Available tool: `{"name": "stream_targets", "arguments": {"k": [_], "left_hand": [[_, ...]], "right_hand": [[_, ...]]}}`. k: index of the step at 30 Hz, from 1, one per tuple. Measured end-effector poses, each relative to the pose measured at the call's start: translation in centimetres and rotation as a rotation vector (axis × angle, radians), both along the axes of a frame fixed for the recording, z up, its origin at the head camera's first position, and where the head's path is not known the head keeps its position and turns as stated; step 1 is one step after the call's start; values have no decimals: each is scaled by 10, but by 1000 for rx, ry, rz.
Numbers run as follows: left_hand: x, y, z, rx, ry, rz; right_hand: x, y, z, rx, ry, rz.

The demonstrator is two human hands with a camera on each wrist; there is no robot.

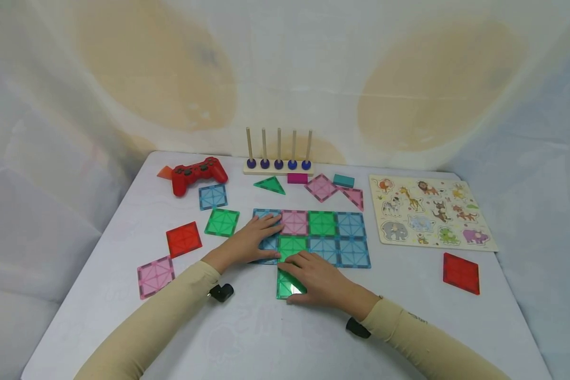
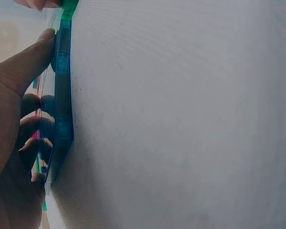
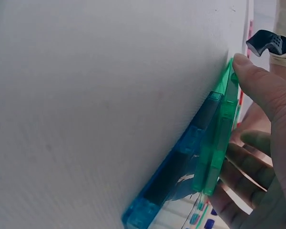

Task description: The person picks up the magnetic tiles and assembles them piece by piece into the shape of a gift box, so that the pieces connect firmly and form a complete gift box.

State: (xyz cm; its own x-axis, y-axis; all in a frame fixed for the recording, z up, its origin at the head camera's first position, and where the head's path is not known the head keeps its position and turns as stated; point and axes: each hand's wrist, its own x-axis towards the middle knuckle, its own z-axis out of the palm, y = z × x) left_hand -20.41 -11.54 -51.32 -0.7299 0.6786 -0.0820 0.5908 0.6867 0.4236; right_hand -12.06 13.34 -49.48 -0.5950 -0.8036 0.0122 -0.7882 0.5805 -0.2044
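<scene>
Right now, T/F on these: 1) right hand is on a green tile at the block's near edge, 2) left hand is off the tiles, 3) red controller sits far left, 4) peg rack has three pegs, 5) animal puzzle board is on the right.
1) True. The right hand grips a green tile at the near edge of the tile block.
2) False. The left hand rests flat on the block's left end.
3) True. The red controller lies far left on the table.
4) False. The peg rack has five pegs.
5) True. The animal puzzle board lies on the right.
</scene>
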Motion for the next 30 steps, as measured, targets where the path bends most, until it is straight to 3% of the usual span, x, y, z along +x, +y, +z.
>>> {"name": "stream_targets", "arguments": {"k": [7,12,22,30], "left_hand": [[0,1,-2,13,-8,-3],[0,1,-1,1,-6,1],[1,0,1,1,-1,2],[1,-1,1,7,-2,4]], "right_hand": [[-2,17,3,-6,-128,-73],[-3,33,5,-21,-159,-99],[-2,35,3,-61,-131,-89],[-1,28,-3,-24,-69,-74]]}}
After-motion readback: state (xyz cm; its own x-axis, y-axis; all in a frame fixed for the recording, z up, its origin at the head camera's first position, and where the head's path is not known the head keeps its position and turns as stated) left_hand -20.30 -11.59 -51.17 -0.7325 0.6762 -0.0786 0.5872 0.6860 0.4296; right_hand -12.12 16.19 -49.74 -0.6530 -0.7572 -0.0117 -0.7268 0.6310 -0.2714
